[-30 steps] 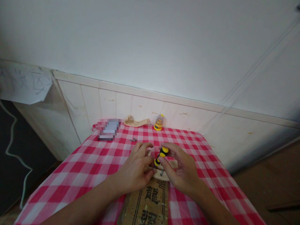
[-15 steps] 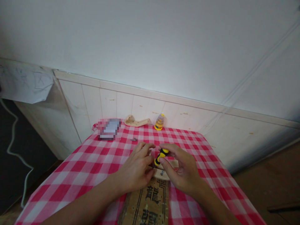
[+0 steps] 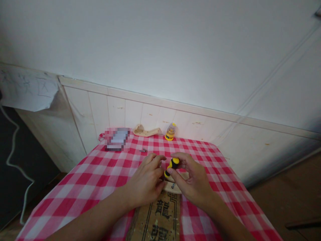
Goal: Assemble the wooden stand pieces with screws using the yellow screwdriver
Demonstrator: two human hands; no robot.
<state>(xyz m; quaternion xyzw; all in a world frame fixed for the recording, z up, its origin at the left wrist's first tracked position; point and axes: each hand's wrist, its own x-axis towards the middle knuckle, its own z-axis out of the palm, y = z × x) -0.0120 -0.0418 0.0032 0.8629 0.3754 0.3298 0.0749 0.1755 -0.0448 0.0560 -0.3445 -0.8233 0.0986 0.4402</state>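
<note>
Both of my hands work at the near middle of a table covered with a red-and-white checked cloth (image 3: 100, 180). My right hand (image 3: 192, 179) is curled, thumb and fingers closed on the yellow-and-black handle of a screwdriver (image 3: 175, 162), which tilts so that its lower end points down, near and to the left, towards a pale wooden piece (image 3: 170, 187). My left hand (image 3: 149, 179) lies at the left end of this piece, fingers bent and partly spread; its inner side is hidden, so I cannot tell whether it grips the wood or only steadies it. A small dark metal fitting (image 3: 173, 186) shows on the near part of the piece, which lies at the far end of a brown board (image 3: 156, 219) bearing black characters. Beyond my left hand are several small metal screws (image 3: 143, 150). Along the far edge stand, from left to right, a blurred phone-like object (image 3: 117, 139), a second, bent wooden piece (image 3: 146, 131) and a yellow-based clear container (image 3: 170, 132).
</note>
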